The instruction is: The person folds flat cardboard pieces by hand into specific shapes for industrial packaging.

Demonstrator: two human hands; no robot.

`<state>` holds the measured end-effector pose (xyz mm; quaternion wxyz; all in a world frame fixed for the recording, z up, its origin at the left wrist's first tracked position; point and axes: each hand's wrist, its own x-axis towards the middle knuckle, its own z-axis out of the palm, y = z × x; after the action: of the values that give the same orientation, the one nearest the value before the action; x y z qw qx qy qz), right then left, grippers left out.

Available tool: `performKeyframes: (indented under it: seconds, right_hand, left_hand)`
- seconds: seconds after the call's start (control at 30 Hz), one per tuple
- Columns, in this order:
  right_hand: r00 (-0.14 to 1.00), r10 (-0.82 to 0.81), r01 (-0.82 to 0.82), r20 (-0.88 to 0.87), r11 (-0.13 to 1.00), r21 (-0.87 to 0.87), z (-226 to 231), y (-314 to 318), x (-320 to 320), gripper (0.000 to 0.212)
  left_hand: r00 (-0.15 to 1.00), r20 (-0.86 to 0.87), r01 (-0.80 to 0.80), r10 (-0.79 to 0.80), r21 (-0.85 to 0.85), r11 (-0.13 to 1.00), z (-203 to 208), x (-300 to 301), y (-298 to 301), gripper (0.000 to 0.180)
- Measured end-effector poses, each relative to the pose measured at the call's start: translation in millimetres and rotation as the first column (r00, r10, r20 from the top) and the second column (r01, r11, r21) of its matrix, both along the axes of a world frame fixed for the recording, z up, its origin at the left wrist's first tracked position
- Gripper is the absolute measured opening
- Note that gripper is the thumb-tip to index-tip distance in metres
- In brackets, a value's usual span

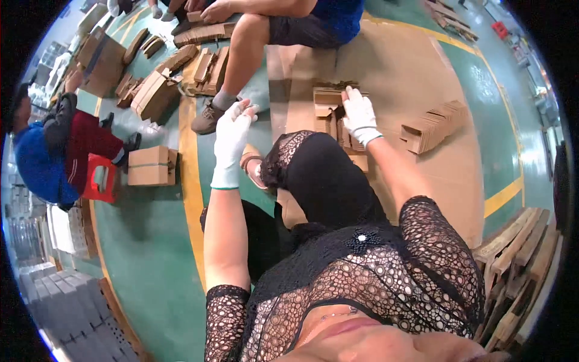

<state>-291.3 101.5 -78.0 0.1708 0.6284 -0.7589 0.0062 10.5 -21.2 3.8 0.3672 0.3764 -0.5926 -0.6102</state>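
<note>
My left hand (233,136), in a white glove, is raised over the green floor beside my knee. Its fingers are loosely bent and apart, and I see nothing held in them. My right hand (360,116), gloved in white too, reaches to a small pile of folded brown cardboard pieces (325,99) in front of my knee. Its fingers lie stretched out at the pile's right side; whether they press on it I cannot tell. More cardboard strips show below that hand, partly hidden by my leg. Right of it, a fanned row of folded cardboard pieces (435,125) rests on the cardboard sheet.
A large flat cardboard sheet (392,60) covers the floor ahead. A co-worker's leg (244,57) stands close, ahead and left. Several cardboard bundles (155,96) lie beyond. At left are a strapped carton (151,166) and a person on a red stool (99,179). Wooden pallets (512,259) stand right.
</note>
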Motion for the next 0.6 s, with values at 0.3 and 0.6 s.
performKeyframes:
  seconds: [0.3, 0.6]
  right_hand:
    - [0.994, 0.094, -0.072, 0.048, 0.937, -0.341, -6, 9, -6, 0.026]
    - [0.698, 0.558, -0.378, 0.448, 0.819, -0.431, 127, -22, 70, 0.008]
  left_hand:
    - [0.997, 0.029, 0.080, -0.078, -0.063, 0.995, -26, -8, -4, 0.036]
    - [0.950, -0.141, 0.275, -0.278, -0.039, 0.961, -13, -14, 6, 0.041]
